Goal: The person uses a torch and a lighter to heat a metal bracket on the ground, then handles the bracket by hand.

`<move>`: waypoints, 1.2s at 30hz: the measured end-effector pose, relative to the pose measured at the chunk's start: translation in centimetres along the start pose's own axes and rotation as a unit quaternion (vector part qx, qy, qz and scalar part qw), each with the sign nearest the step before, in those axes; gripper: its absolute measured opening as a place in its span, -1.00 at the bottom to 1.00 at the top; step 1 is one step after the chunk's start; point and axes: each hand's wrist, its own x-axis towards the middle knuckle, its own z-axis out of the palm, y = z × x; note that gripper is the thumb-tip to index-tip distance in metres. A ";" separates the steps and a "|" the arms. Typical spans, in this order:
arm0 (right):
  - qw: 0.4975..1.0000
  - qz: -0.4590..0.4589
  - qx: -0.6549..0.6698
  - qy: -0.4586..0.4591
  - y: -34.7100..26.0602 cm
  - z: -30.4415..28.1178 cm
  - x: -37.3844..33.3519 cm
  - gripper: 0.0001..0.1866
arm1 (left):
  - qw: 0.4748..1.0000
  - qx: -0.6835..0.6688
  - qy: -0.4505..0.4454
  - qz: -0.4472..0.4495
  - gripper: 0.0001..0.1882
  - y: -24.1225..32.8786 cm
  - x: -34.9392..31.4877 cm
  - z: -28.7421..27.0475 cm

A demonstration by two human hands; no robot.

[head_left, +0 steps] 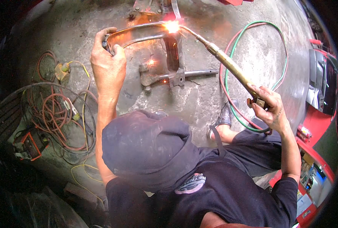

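My left hand [108,60] grips the near-left end of a curved metal arm [138,32], thumb and fingers wrapped around its rounded end. In my right hand [269,108] is a brass gas torch [231,66], pointing up and left. A bright flame [172,26] burns at its tip, against the far-right end of the curved arm; the glare hides the exact contact. Below the flame stands an upright metal bracket [172,55], with a steel bar [199,73] across its foot. Small orange sparks glow around the metal.
Green and red hoses [284,49] loop on the concrete at right, ending by my leg. A tangle of red hose and cables [56,117] lies at left, with a yellow connector [62,71] and an orange-and-black box [31,145]. Red shop equipment [319,125] lines the right edge.
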 end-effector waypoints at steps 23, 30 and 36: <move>1.000 0.000 -0.009 -0.008 0.0 -0.3 0.0 -0.46 | 1.000 -0.009 0.000 0.015 -0.58 -0.3 0.1 0.2; 1.000 -0.012 -0.009 -0.018 0.6 -0.4 -0.1 -0.42 | 1.000 -0.011 -0.001 0.004 -0.58 0.2 0.0 -0.1; 1.000 -0.014 -0.008 -0.007 0.1 -0.3 0.1 -0.45 | 1.000 -0.001 0.004 0.021 -0.58 -0.1 0.1 0.0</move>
